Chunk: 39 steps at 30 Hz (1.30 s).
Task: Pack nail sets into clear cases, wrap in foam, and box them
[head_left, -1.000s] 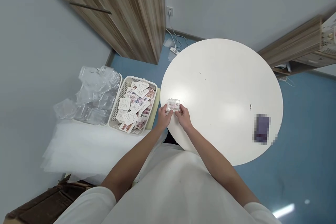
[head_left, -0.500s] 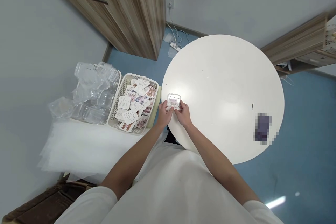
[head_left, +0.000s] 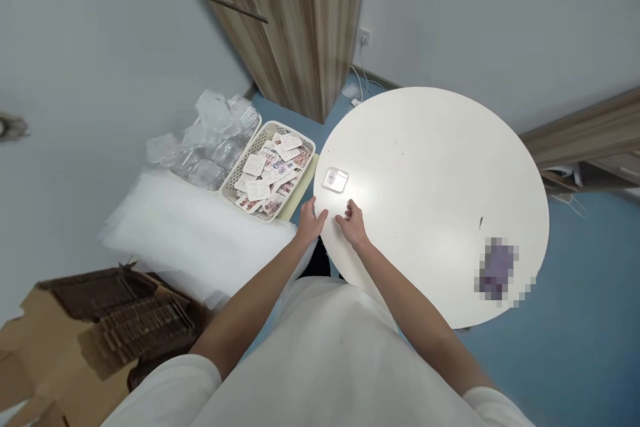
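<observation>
Currently holds nothing in loosely parted left hand (head_left: 311, 221) or half-curled, gapped right hand (head_left: 353, 224), just short of the clear case (head_left: 335, 180) ahead.

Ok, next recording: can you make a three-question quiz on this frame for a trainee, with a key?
1. True or false: both the left hand and the right hand are apart from the small clear case.
2. Multiple choice: what shows in the basket nearest the table? A) rolled cables; B) metal tools; C) white cards with rows of small colored pieces.
3. Short answer: which hand is nearer that basket?

Key:
1. True; the clear case lies on the table beyond the fingertips.
2. C; the cards lie jumbled in the basket.
3. The left hand.
</observation>
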Motion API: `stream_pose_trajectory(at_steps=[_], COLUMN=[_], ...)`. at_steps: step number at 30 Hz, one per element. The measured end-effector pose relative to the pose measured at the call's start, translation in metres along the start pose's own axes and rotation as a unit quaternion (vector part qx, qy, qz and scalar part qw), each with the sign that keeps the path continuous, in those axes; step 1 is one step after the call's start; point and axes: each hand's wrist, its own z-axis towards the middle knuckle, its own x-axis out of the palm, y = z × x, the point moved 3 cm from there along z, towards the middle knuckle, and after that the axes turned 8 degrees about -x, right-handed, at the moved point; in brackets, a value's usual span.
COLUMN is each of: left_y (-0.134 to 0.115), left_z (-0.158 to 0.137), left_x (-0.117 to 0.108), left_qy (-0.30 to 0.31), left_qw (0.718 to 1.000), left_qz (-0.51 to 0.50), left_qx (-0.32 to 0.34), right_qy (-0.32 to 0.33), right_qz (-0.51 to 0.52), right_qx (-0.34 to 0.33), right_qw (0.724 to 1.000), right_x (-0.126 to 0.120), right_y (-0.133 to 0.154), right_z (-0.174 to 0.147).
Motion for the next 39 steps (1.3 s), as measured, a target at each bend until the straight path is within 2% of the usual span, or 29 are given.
stream_pose_trajectory(at_steps=[4,7,11,15,18,21,25,29,33,39], left_y=[0.036,0.064,0.088,0.103,0.115,0.126,0.138,0.145,0.147,0.149], left_z=[-0.05,-0.084,-0.112,-0.124,-0.128,-0.127,-0.119,-0.108,-0.098,-0.079], left_x=[0.001,-0.002,-0.024,-0.06,-0.088,-0.111,-0.127,-0.13,-0.131,-0.131], left_qy=[-0.02,-0.034,-0.082,-0.141,-0.177,-0.202,-0.209,-0.198,-0.202,-0.218], left_qw=[1.0,0.999,0.994,0.985,0.977,0.972,0.971,0.972,0.963,0.922], left_qz=[0.0,0.003,0.012,0.007,-0.002,-0.014,-0.047,-0.085,-0.161,-0.298], left_qx=[-0.019,-0.043,-0.07,-0.098,-0.115,-0.117,-0.108,-0.093,-0.075,-0.114], right_qy=[0.055,0.082,0.158,0.272,0.337,0.365,0.357,0.318,0.334,0.404], right_qz=[-0.04,-0.062,-0.07,-0.121,-0.172,-0.224,-0.273,-0.321,-0.348,-0.37], right_qx=[-0.017,-0.043,-0.09,-0.132,-0.15,-0.168,-0.199,-0.214,-0.251,-0.305], right_qw=[0.998,0.994,0.981,0.946,0.914,0.888,0.871,0.866,0.84,0.779], right_x=[-0.009,-0.008,0.014,0.047,0.077,0.114,0.169,0.211,0.229,0.232], right_y=[-0.019,-0.028,-0.027,-0.016,-0.001,0.019,0.043,0.047,0.039,0.033], right_z=[-0.034,-0.056,-0.075,-0.082,-0.081,-0.075,-0.059,-0.043,-0.049,-0.076])
